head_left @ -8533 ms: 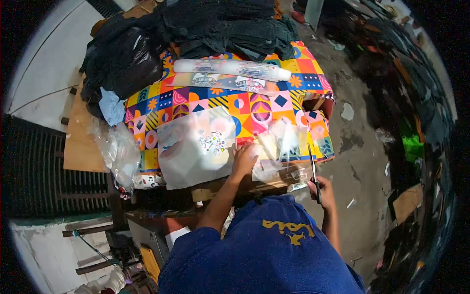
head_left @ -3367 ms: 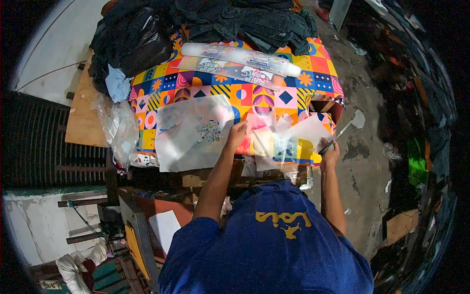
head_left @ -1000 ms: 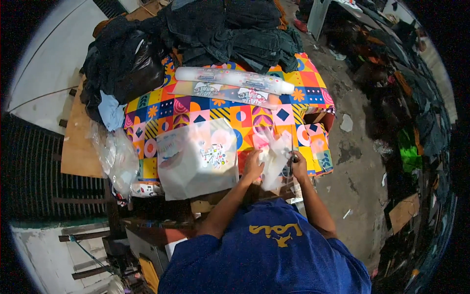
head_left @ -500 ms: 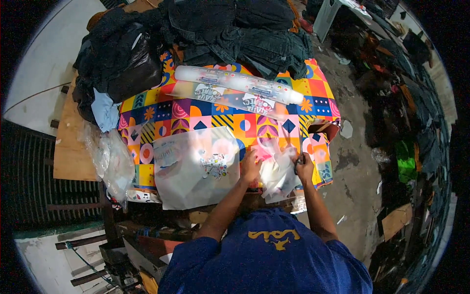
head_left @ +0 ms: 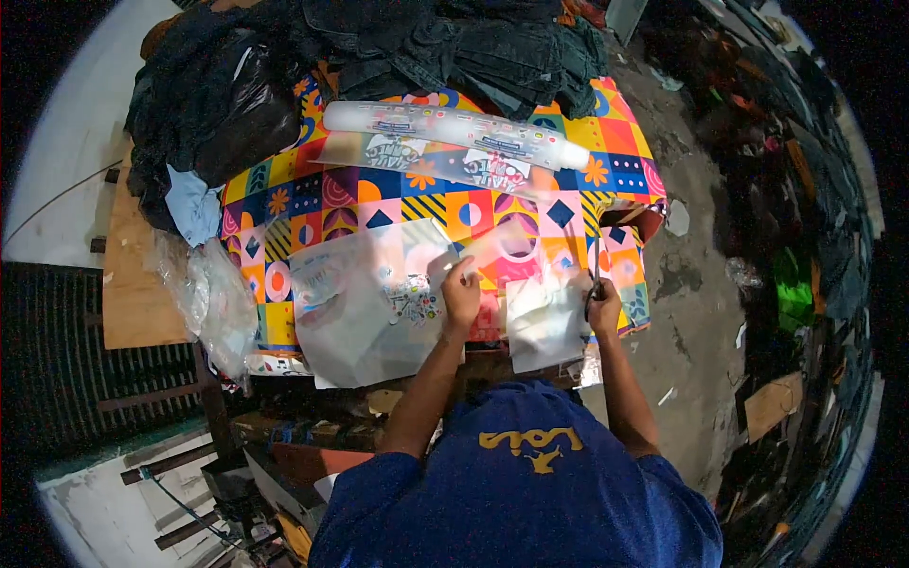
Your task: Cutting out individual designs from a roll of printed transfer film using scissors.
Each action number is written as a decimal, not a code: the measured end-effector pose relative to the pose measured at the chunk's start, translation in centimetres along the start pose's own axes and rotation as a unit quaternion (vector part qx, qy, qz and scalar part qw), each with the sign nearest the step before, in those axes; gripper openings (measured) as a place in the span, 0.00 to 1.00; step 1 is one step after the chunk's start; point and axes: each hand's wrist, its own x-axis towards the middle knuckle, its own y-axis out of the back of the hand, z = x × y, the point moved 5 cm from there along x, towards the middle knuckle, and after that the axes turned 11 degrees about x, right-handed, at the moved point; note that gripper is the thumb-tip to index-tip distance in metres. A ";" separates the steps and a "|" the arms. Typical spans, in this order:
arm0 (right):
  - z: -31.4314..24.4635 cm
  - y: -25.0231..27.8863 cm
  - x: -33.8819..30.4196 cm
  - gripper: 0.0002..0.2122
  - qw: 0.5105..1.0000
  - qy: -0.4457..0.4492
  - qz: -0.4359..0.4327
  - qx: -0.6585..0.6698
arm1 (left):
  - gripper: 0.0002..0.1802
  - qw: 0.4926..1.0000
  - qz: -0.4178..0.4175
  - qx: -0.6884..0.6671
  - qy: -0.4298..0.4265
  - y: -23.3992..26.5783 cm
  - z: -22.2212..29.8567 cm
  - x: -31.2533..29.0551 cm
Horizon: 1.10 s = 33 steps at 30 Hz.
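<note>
Scissors point(head_left: 595, 284), one pair, dark-handled; upright in the right hand point(head_left: 605, 310) at the near right part of the table, blades pointing away from the wearer; handles largely hidden by the curled fingers, spread of the blades hard to judge against the pattern behind. Film piece point(head_left: 499, 244), clear and pale; pinched at its near end between thumb and fingers of the left hand point(head_left: 461, 298); its far edges blur into the colours beneath. The two hands stand apart, the right one closed about the scissors.

Small sheet point(head_left: 543, 331), whitish, between the hands and nearer the wearer; print, if any, lost to glare. Large sheet point(head_left: 350, 327), translucent, with small coloured figures, left of the left hand; its right portion partly covered by that hand and forearm. Tablecloth point(head_left: 379, 213), multicoloured squares, beneath all these; much of it concealed.

Roll point(head_left: 454, 131), clear printed film, lying across the far part; flat strip point(head_left: 431, 170), printed, just on its near side. Dark clothes point(head_left: 454, 57), heaped at the back, cut off by the upper edge; black bag point(head_left: 260, 95), shiny, among them, its contents unseen; crumpled plastic point(head_left: 222, 312), at the left edge.
</note>
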 end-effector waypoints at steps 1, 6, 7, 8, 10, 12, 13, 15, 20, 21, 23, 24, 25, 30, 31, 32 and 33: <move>-0.3 0.2 0.1 0.09 1.000 -0.004 0.000 0.030 | 0.17 1.000 0.009 -0.003 -0.004 0.3 0.1 0.0; 0.5 0.7 0.3 0.10 0.991 -0.010 -0.019 0.132 | 0.20 0.996 -0.076 0.036 -0.005 -0.7 2.0 -0.4; 0.3 0.3 0.1 0.10 0.991 -0.009 -0.021 0.134 | 0.22 0.990 -0.038 0.102 -0.088 -0.7 3.2 -0.5; 0.1 0.0 -0.1 0.10 0.992 -0.015 -0.022 0.120 | 0.23 0.971 0.000 0.167 -0.170 -0.8 4.5 -0.8; 1.6 1.3 -0.2 0.10 0.995 -0.023 -0.005 0.101 | 0.25 0.960 0.005 0.226 -0.167 -1.8 9.2 -1.7; 1.7 1.1 -0.5 0.10 0.995 -0.048 -0.003 0.091 | 0.27 0.942 -0.030 0.283 -0.178 -2.9 10.9 -1.8; 1.6 0.8 -0.6 0.11 0.994 -0.073 -0.004 0.081 | 0.27 0.942 -0.028 0.284 -0.180 -3.6 10.9 -1.5; 0.7 0.5 -1.0 0.11 0.995 -0.061 -0.011 0.084 | 0.23 0.903 -0.125 0.303 -0.277 -6.8 11.4 -1.5; -0.1 0.0 -1.3 0.11 0.997 -0.041 -0.012 0.072 | 0.19 0.885 -0.152 0.302 -0.320 -10.9 9.8 -0.2; 0.2 0.1 -1.4 0.12 0.996 -0.034 -0.012 0.080 | 0.17 0.879 -0.169 0.315 -0.317 -11.5 9.6 0.0; 0.9 0.2 -1.2 0.13 0.993 -0.048 -0.009 0.111 | 0.15 0.869 -0.159 0.326 -0.336 -11.9 9.4 0.4; 0.9 0.3 -1.3 0.13 0.996 -0.050 -0.012 0.072 | 0.15 0.874 -0.169 0.316 -0.328 -11.8 9.3 0.5; 0.9 0.4 -1.4 0.13 0.998 -0.052 -0.016 0.033 | 0.15 0.879 -0.178 0.306 -0.320 -11.7 9.5 0.6; 1.1 0.7 -1.2 0.13 1.000 -0.018 -0.016 0.009 | 0.17 0.873 -0.186 0.311 -0.326 -12.0 10.4 0.4; 1.1 0.4 -1.1 0.13 0.999 -0.030 -0.017 0.016 | 0.17 0.876 -0.175 0.311 -0.325 -11.9 10.3 0.5; 1.1 0.2 -1.1 0.13 0.999 -0.043 -0.019 0.023 | 0.17 0.878 -0.164 0.311 -0.325 -11.8 10.2 0.6; 1.6 0.3 -1.0 0.13 0.999 -0.042 -0.017 0.024 | 0.17 0.878 -0.164 0.310 -0.327 -11.9 10.4 0.6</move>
